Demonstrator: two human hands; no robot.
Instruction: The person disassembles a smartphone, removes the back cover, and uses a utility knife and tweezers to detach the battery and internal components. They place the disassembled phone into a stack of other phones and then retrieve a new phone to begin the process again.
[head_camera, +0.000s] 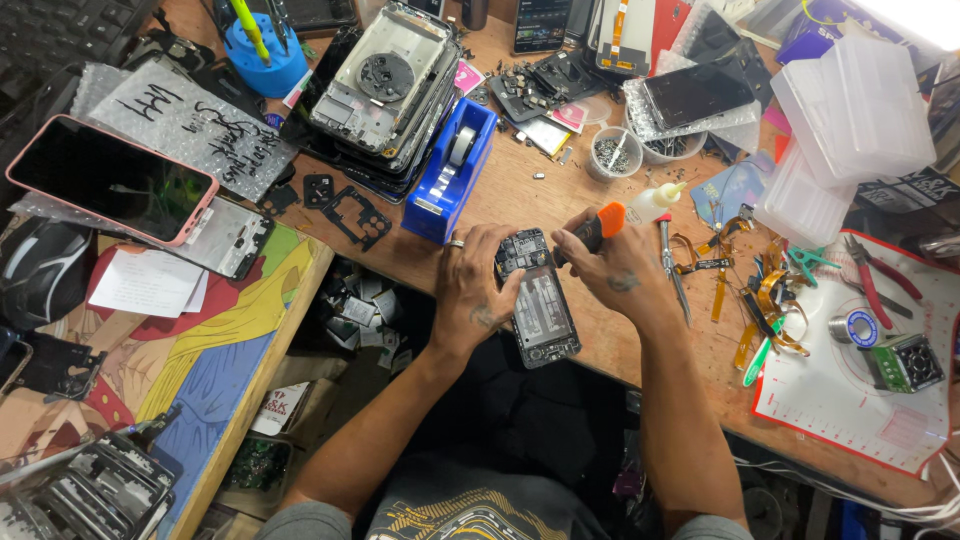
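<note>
An opened phone (540, 305) with its back removed and circuit boards showing lies at the near edge of the wooden bench (520, 195). My left hand (475, 285) grips the phone's left side and holds it steady; a ring shows on one finger. My right hand (615, 270) holds a screwdriver with an orange and black handle (598, 224), its tip pointing down at the upper part of the phone.
A blue tape dispenser (450, 170) stands just left of my hands. Stacked phone frames (385, 85), a pink-cased phone (110, 180), small cups of screws (612, 152), clear plastic boxes (850, 110), tweezers (670, 265), pliers (875, 280), flex cables (760, 295) and a white mat (860, 400) crowd the bench.
</note>
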